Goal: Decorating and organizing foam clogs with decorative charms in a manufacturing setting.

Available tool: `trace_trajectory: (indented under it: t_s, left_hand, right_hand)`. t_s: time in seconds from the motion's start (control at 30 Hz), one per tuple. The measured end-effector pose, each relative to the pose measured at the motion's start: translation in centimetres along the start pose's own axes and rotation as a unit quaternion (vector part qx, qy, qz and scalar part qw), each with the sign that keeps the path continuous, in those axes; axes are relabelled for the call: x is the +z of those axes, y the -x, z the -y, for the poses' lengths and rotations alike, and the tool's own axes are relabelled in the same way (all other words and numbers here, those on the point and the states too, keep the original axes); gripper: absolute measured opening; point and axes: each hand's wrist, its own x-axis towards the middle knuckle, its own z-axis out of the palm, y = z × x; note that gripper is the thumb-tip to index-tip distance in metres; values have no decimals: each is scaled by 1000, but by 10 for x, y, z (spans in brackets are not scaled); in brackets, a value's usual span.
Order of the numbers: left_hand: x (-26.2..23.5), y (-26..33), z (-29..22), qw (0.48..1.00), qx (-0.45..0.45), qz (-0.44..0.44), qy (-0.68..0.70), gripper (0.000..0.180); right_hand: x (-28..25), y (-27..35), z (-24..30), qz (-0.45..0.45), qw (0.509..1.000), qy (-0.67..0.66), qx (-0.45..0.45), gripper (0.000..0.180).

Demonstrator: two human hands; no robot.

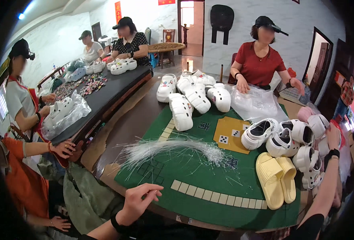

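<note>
My left hand (pixel 140 203) hovers over the near edge of the green table cover (pixel 153 206), its fingers loosely bent and holding nothing visible. At the right, my right hand (pixel 334 135) reaches past the pile of white clogs (pixel 281 143) to pink and white clogs (pixel 318 125) near the table's edge. Its fingertips are partly hidden, so its hold is unclear. A pair of yellow slippers (pixel 270 182) lies left of my right forearm. Between my hands and the far clogs is a spread bundle of thin, clear plastic strands (pixel 173 152).
More white clogs (pixel 195 94) with charms stand at the table's far side. Across from me, a person in red (pixel 259 64) handles clear plastic bags (pixel 251 102). Several people work at the dark table (pixel 101 98) on the left. A person in orange (pixel 27 180) sits close at my left.
</note>
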Motion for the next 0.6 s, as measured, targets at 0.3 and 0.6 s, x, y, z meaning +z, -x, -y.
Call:
trace_trajectory:
  t_s: [0.3, 0.6]
  left_hand:
    - [-35, 1, 82, 991, -105, -56, 62, 16]
    - [-24, -3, 156, 971, -81, -195, 113, 17]
  right_hand:
    - [-129, -14, 66, -72, 985, -124, 94, 13]
    - [-140, -110, 325, -28, 904, -404, -136, 19]
